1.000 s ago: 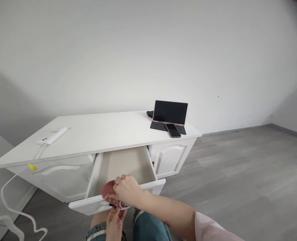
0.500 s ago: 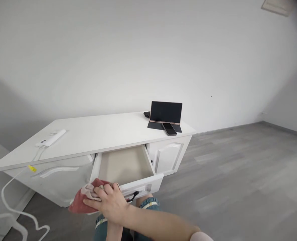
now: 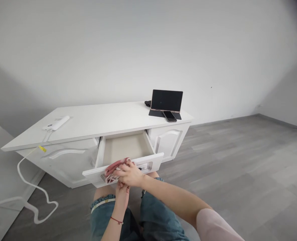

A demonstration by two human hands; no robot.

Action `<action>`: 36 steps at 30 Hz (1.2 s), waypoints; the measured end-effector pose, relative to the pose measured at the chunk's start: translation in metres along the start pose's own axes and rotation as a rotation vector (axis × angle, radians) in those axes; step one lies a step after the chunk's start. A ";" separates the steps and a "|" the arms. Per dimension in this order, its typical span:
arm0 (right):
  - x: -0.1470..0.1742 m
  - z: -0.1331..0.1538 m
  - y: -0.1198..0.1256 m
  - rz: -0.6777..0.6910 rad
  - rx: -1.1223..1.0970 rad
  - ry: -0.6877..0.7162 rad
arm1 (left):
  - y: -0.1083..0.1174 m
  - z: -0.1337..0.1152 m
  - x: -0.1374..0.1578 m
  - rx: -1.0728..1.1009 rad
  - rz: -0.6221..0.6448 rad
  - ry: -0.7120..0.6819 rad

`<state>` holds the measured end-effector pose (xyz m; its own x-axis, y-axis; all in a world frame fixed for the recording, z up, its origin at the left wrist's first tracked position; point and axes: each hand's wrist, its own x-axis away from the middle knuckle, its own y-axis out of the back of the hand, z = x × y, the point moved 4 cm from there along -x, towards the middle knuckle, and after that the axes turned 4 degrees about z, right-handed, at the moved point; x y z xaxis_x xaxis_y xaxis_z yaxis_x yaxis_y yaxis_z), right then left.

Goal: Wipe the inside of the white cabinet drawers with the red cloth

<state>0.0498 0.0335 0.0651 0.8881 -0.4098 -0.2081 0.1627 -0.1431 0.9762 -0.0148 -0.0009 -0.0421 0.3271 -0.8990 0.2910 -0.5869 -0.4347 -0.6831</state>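
A bare white wall (image 3: 138, 43) and a grey wood floor (image 3: 239, 160) frame a low white cabinet (image 3: 100, 120) with its middle drawer (image 3: 124, 157) pulled out.

The right hand (image 3: 130, 173) is closed over a pink cloth (image 3: 113, 169), pressing it against the top edge of the drawer's front panel, with the fingers curled over the bunched fabric. The left hand (image 3: 122, 194) comes up from below, directly under the right hand, and reaches the underside of the drawer front; its fingertips are hidden behind the right hand, so whether it grips anything cannot be told. A thin red string circles the left wrist.

Just behind the cloth lies the drawer's pale bottom. Below the hands are the person's knees in teal trousers (image 3: 153, 221).

Farther from the hands, up and to the right on the cabinet top, a tablet (image 3: 167, 100) stands propped on its dark cover with a phone (image 3: 170, 116) lying flat in front of it. Up and to the left lies a white power strip (image 3: 56, 123), whose white cable (image 3: 35, 187) hangs over the edge and coils on the floor.
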 end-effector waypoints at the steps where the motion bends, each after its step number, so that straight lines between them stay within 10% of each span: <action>1: 0.016 -0.008 0.000 -0.003 0.029 0.041 | -0.003 0.000 0.001 0.000 0.046 0.018; 8: 0.108 -0.072 -0.027 -0.077 0.148 -0.161 | -0.011 -0.002 0.007 0.031 0.073 0.070; 18: 0.156 -0.087 -0.108 -0.344 0.311 -0.497 | -0.016 -0.002 0.008 0.016 -0.072 0.098; 23: 0.176 -0.085 -0.119 -0.192 0.238 -0.432 | -0.017 -0.002 0.010 0.020 -0.083 0.101; 36: 0.087 -0.010 -0.158 -0.166 0.122 -0.370 | -0.014 -0.017 0.024 0.031 -0.141 0.117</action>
<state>0.1060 0.0295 -0.1066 0.6365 -0.6647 -0.3912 0.2184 -0.3310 0.9180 -0.0111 -0.0169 -0.0145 0.3150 -0.8302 0.4599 -0.5180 -0.5564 -0.6497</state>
